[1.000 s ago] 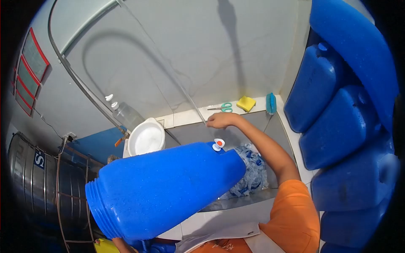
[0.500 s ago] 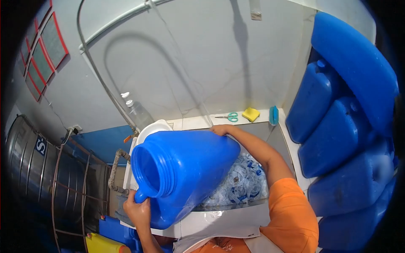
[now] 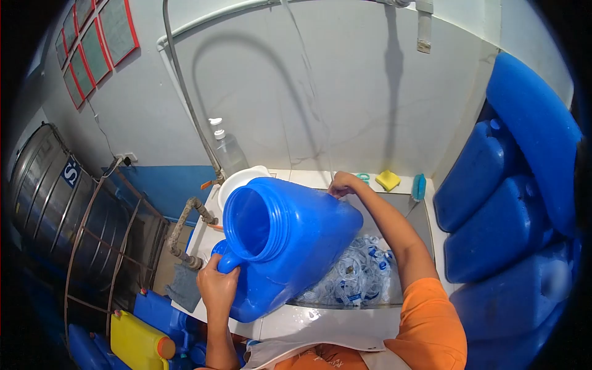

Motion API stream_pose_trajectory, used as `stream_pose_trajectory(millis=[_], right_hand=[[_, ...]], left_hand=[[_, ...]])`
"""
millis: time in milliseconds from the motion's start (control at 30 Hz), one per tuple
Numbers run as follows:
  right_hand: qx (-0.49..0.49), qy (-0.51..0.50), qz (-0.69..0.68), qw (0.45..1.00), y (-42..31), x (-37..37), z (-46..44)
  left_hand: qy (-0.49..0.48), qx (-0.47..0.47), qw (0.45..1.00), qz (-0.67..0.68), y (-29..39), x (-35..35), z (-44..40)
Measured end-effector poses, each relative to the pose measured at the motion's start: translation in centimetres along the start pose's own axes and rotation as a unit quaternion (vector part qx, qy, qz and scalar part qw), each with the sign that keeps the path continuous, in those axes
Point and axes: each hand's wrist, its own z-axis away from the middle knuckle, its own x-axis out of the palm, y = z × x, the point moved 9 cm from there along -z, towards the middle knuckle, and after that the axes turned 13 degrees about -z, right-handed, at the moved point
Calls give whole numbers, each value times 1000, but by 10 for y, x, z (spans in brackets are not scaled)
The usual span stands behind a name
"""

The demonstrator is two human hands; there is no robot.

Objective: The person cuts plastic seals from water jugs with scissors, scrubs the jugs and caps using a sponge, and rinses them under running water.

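A large blue jug (image 3: 314, 216) lies tilted over the front left of the sink, its wide uncapped mouth facing up and left. My left hand (image 3: 217, 287) is closed round the handle beside the mouth. At the jug's far end is my right hand (image 3: 343, 185), its fingers bent at the upper edge; the fingertips are partly hidden, so its grip is unclear. A heap of clear plastic pieces with blue bits (image 3: 361, 271) fills the sink (image 3: 414, 216) to the right of the jug. Behind the jug sits a white basin (image 3: 237, 180), partly covered.
Several blue containers (image 3: 472, 176) line the right side. A yellow sponge (image 3: 388, 180), a blue brush (image 3: 419, 187) and green-handled scissors (image 3: 364, 178) lie on the back ledge. Pump bottles (image 3: 229, 153), a pipe (image 3: 180, 234), a metal tank (image 3: 58, 203) and a yellow jug (image 3: 132, 339) are at the left.
The jug has swung round so its mouth faces up, and my left hand has come into view on its handle. My right hand has moved to the jug's far end. The view has shifted.
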Motion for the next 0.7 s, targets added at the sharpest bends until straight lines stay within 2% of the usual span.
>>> stream_pose_trajectory(millis=[100, 167, 200, 333, 400, 533, 600, 633, 667, 700], right_hand=[[10, 11, -52, 999, -24, -1, 30], [-20, 21, 69, 997, -40, -7, 31], [-26, 8, -7, 1000, -39, -8, 35], [-75, -38, -62, 995, -53, -9, 35], [-37, -2, -131, 991, -59, -13, 54], [-46, 0, -69, 997, -68, -8, 67], [-59, 16, -128, 990, -76, -13, 73], [-56, 4, -121, 991, -80, -6, 72], [-51, 5, -130, 990, -79, -7, 73], [-45, 7, -138, 989, -77, -7, 72]], left_hand=[[-26, -15, 1000, 3, 2, 9, 1], [-21, 36, 999, 5, 10, 21, 2], [-54, 43, 998, 9, 14, 34, 5], [-64, 216, 974, 31, 64, 91, 27], [-90, 268, 959, 23, 85, 137, 39], [-134, 407, 903, 25, 136, 206, 78], [-182, 453, 873, 5, 162, 243, 112], [-168, 479, 861, 31, 189, 236, 147], [-250, 490, 830, 91, 200, 228, 160], [-253, 485, 833, 90, 202, 225, 166]])
